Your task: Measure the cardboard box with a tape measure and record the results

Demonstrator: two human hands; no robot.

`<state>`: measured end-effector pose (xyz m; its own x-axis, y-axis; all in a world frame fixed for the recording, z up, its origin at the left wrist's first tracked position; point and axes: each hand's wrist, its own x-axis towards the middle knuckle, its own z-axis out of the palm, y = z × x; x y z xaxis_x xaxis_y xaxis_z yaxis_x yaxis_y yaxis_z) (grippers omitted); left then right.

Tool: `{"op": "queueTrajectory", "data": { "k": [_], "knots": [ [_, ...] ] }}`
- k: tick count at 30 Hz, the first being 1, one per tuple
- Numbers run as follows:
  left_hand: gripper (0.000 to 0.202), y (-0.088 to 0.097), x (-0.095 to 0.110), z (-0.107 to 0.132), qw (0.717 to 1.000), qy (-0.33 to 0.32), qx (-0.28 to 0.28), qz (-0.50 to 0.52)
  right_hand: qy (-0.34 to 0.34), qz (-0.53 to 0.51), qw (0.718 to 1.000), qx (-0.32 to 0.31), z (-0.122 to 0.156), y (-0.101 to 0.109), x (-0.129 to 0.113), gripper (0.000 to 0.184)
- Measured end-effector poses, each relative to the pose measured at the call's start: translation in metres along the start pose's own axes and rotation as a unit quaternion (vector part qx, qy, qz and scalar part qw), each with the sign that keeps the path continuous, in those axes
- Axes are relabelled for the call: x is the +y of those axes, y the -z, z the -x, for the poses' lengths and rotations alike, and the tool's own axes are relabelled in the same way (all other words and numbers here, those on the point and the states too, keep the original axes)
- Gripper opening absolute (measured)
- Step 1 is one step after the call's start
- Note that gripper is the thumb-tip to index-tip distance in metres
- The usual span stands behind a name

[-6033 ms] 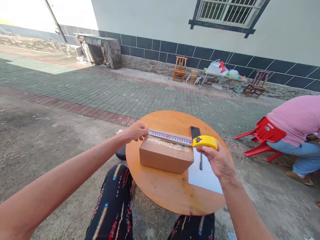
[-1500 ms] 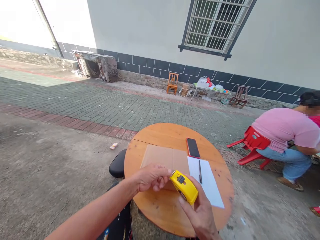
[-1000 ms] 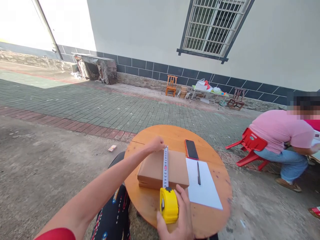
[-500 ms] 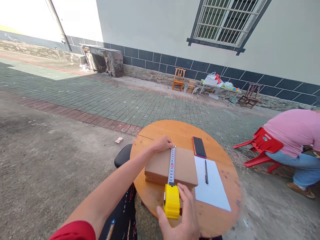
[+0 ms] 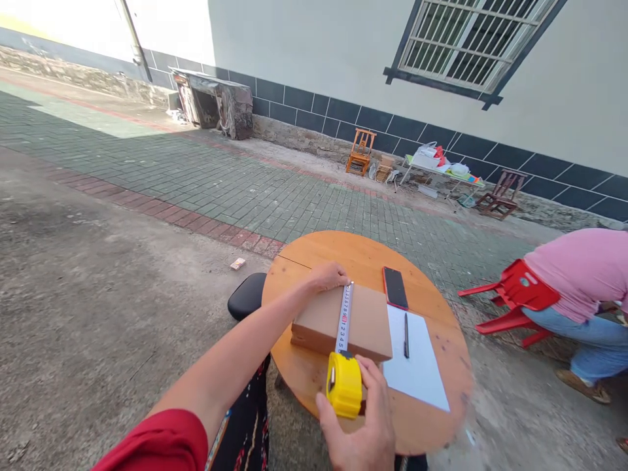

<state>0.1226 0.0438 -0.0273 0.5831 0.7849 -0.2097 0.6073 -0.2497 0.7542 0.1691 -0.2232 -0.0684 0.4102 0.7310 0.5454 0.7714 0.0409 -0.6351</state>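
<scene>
A round wooden counter [image 5: 343, 252] is standing on the concrete in the lower middle of the view. Off to its right, well apart, a person in a pink shirt [image 5: 583, 268] is sitting on a red plastic chair [image 5: 515, 297].

On the counter a flat cardboard box [image 5: 318, 320] is lying a little left of centre. It is plain brown and unprinted, with its long side running left to right. Just right of it a white sheet of paper [image 5: 417, 373] is lying.

A yellow tape measure [image 5: 345, 384] is sitting at the box's near edge. Its white blade [image 5: 345, 317], marked with black and red numbers, is stretching across the box's top to the far edge.

The right hand [image 5: 366, 425] is closing its grip around the yellow case from the near side. The left hand [image 5: 328, 276] is reaching over the far edge, its grip curled shut on the blade's tip.

A red-edged phone [image 5: 395, 288] is lying beyond the paper, and a black pen [image 5: 405, 326] is resting on the sheet.
</scene>
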Motion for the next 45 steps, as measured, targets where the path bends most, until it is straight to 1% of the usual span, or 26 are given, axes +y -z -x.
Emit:
{"op": "queueTrajectory", "data": {
  "k": [5,10,14,17,19,21,22,24,26,27,29,31,33,35,37,39,40,42,44,45],
  "knots": [
    [0.034,0.001,0.002,0.001,1.000,0.009,-0.007,0.011,0.010,0.007,1.000,0.002,0.000,0.001,0.002,0.051],
    [0.035,-0.002,0.001,-0.001,0.999,0.014,-0.001,0.033,0.008,0.010,1.000,0.002,0.002,0.001,0.004,0.051],
    [0.035,-0.003,0.002,0.000,0.998,0.006,0.019,0.060,0.005,0.011,1.000,-0.003,0.004,0.000,0.005,0.052],
    [0.031,0.004,0.008,0.007,0.996,-0.015,0.049,0.079,0.017,0.008,1.000,0.001,0.005,0.002,0.009,0.050],
    [0.022,0.010,0.013,0.021,0.991,-0.036,0.090,0.090,0.027,0.003,0.999,0.016,0.005,0.006,0.013,0.045],
    [0.015,0.012,0.018,0.045,0.982,-0.063,0.148,0.101,0.035,-0.005,0.999,0.032,0.003,0.013,0.019,0.043],
    [0.015,0.010,0.020,0.059,0.975,-0.078,0.178,0.105,0.039,-0.011,0.999,0.034,0.001,0.017,0.022,0.042],
    [0.015,-0.001,0.023,0.093,0.961,-0.104,0.228,0.113,0.049,-0.025,0.998,0.023,-0.002,0.025,0.026,0.041],
    [0.018,-0.019,0.021,0.129,0.952,-0.129,0.251,0.120,0.059,-0.041,0.997,0.005,-0.005,0.032,0.029,0.040],
    [0.022,-0.029,0.018,0.146,0.945,-0.154,0.257,0.128,0.061,-0.048,0.997,-0.002,-0.006,0.035,0.030,0.040],
    [0.026,-0.049,0.004,0.175,0.936,-0.181,0.273,0.125,0.064,-0.061,0.996,-0.015,-0.009,0.041,0.033,0.039],
    [0.028,-0.065,-0.019,0.196,0.924,-0.172,0.320,0.117,0.072,-0.066,0.995,-0.038,-0.014,0.047,0.036,0.041],
    [0.028,-0.079,-0.049,0.211,0.912,-0.124,0.376,0.111,0.094,-0.055,0.992,-0.066,-0.025,0.051,0.040,0.043],
    [0.028,-0.091,-0.082,0.219,0.904,-0.064,0.409,0.107,0.128,-0.037,0.987,-0.086,-0.042,0.050,0.042,0.045],
    [0.030,-0.100,-0.112,0.223,0.901,-0.016,0.422,0.096,0.162,-0.025,0.981,-0.101,-0.067,0.041,0.043,0.046],
    [0.032,-0.108,-0.134,0.224,0.900,0.015,0.428,0.085,0.198,-0.015,0.973,-0.120,-0.093,0.025,0.043,0.049],
    [0.033,-0.111,-0.142,0.224,0.899,0.023,0.430,0.082,0.219,-0.009,0.967,-0.132,-0.105,0.016,0.043,0.052],
    [0.035,-0.115,-0.151,0.224,0.898,0.029,0.432,0.079,0.265,0.017,0.952,-0.151,-0.126,-0.001,0.043,0.058],
    [0.035,-0.119,-0.153,0.223,0.897,0.029,0.434,0.079,0.299,0.064,0.933,-0.189,-0.138,-0.011,0.043,0.062],
    [0.034,-0.120,-0.152,0.223,0.897,0.028,0.435,0.080,0.307,0.091,0.922,-0.216,-0.141,-0.012,0.043,0.065]
  ]
}}
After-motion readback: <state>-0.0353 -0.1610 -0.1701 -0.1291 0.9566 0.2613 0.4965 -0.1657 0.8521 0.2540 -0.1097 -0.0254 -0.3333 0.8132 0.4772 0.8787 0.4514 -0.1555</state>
